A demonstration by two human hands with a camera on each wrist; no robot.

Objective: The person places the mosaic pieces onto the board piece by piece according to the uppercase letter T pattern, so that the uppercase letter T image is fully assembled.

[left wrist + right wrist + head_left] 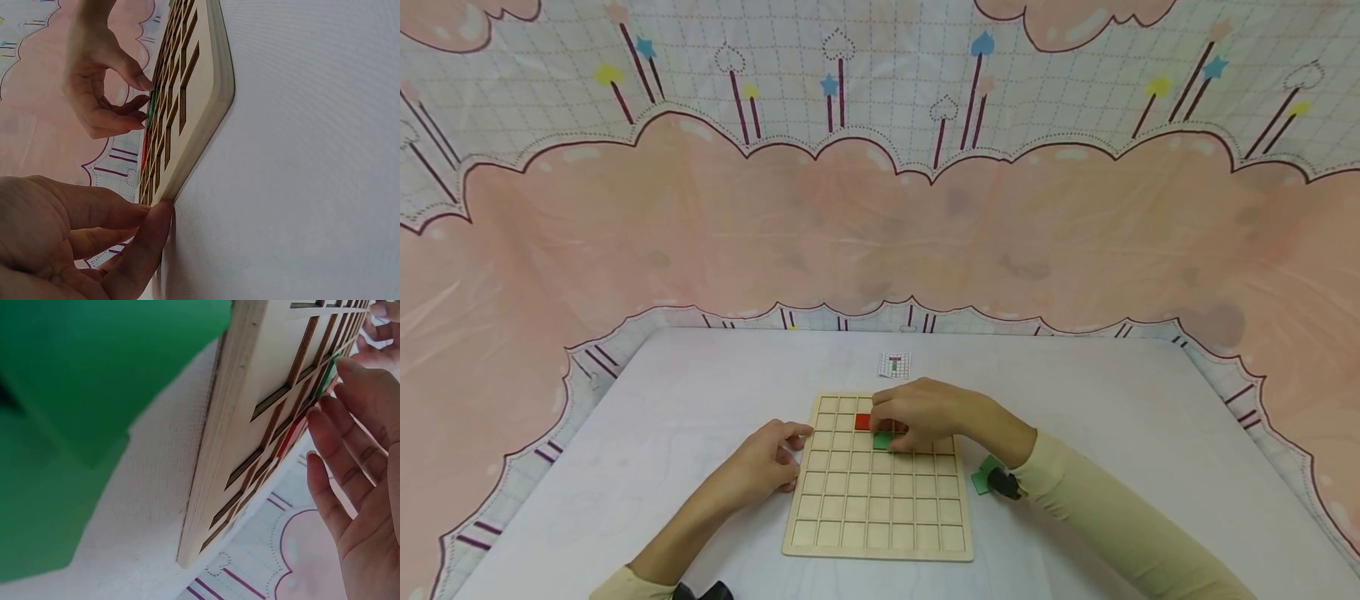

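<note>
A square wooden grid board (842,533) lies on the white table. At its left edge my left hand (767,462) holds the rim; thumb and fingertip meet there in the left wrist view. My right hand (921,412) is over the upper middle of the grid, its fingertips and thumb around a green square tile (882,441) that sits in a cell. The fingers look relaxed and apart in the right wrist view. A red tile (862,422) shows in the row above, left of the fingers. More red shows partly hidden beneath that hand.
A small printed card (895,365) with a red and green grid pattern lies beyond the board. Loose green tiles (982,482) lie right of the board, partly covered by the black wrist camera (1004,483). A patterned cloth (880,225) hangs behind the table.
</note>
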